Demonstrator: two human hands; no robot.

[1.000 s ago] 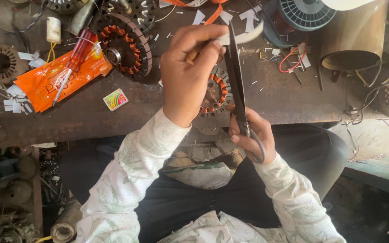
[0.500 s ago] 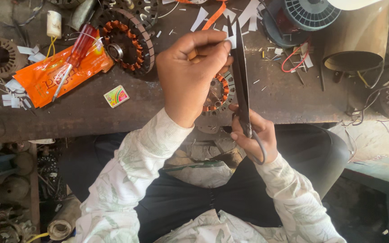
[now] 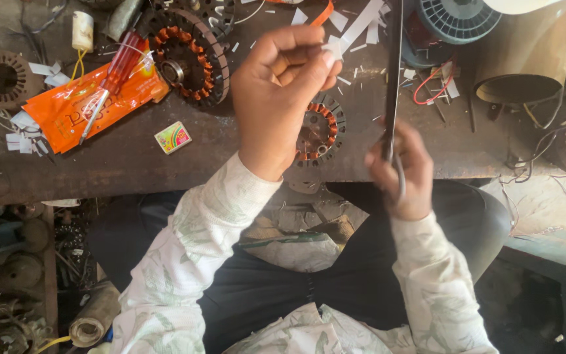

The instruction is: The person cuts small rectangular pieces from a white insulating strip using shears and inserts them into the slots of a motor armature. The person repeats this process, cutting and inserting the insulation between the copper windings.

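My left hand (image 3: pixel 283 92) is raised over the dark workbench (image 3: pixel 165 164) and pinches a small white paper strip (image 3: pixel 335 47) between thumb and fingertips. My right hand (image 3: pixel 404 167) grips the handles of long dark scissors (image 3: pixel 393 72), whose blades point away from me, up past the paper. Beneath my left hand lies a small round stator (image 3: pixel 322 128) with orange copper windings, partly hidden by the hand.
A larger wound stator (image 3: pixel 188 56) lies at the back left beside an orange packet (image 3: pixel 93 101) with a red-handled screwdriver (image 3: pixel 113 75). A small colourful box (image 3: pixel 173 137), white paper scraps (image 3: pixel 27 134), a bare stator core (image 3: pixel 1 75), a wire spool (image 3: pixel 460 19) and a brown cylinder (image 3: pixel 525 59) also sit there.
My right hand and the scissors have moved right, away from my left hand. My left hand has stayed raised with the paper strip.
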